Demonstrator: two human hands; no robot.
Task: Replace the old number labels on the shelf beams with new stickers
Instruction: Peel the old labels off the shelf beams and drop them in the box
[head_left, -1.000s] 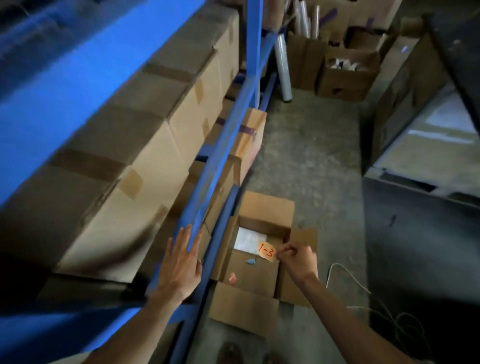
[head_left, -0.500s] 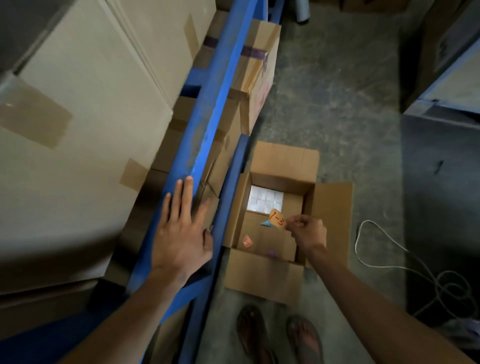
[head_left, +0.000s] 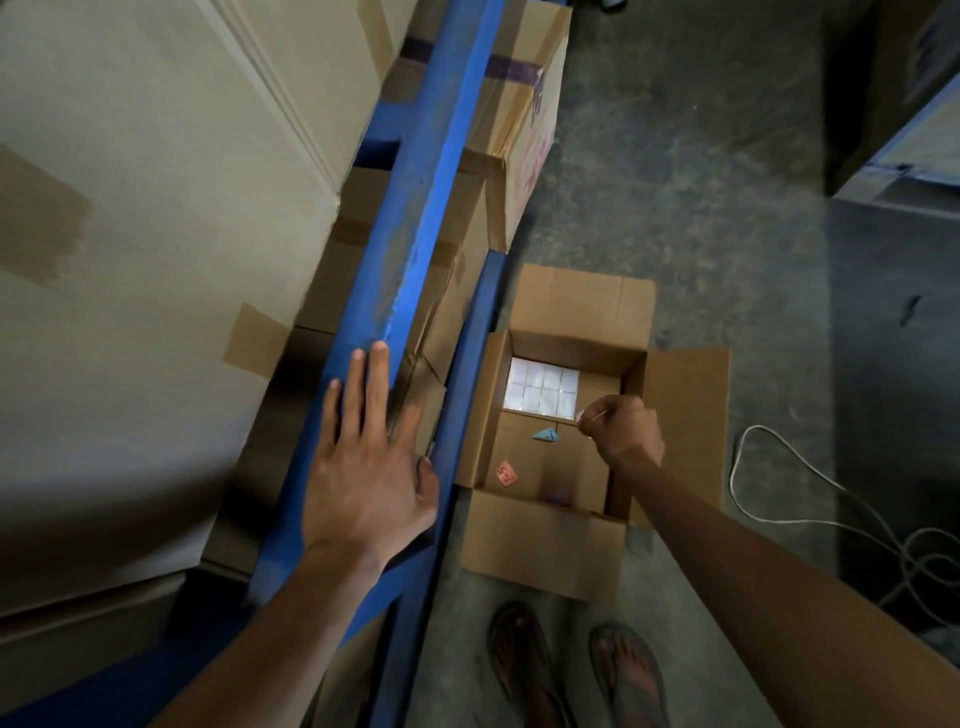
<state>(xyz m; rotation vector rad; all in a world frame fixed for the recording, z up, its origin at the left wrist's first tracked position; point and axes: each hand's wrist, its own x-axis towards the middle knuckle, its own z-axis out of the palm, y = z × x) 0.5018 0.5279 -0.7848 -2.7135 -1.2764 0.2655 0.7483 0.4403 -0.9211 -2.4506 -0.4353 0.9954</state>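
Evidently the step in hand is the discarding of a peeled-off label; the right hand (head_left: 623, 434) hangs over the open cardboard box (head_left: 685, 410) on the floor beside the rack, its fingers curled into a pinching grip on something thin and pale that shows edge-on, probably the old label (head_left: 592, 415), though its face cannot be read from this angle; the left hand (head_left: 366, 467) lies flat with fingers straight along the blue shelf beam (head_left: 410, 208), gripping nothing, merely resting on the metal; inside the box, at its far end, sits a white sheet of blank stickers (head_left: 543, 389), and on the box floor lie a blue scrap (head_left: 545, 435) and an orange scrap (head_left: 506, 473) bearing handwriting; the beam just beyond the left fingertips looks scuffed and bare; the next move, I judge, calls for letting the pinched piece fall into the box, then taking a fresh sticker from the sheet and pressing it squarely onto the bare patch of beam.
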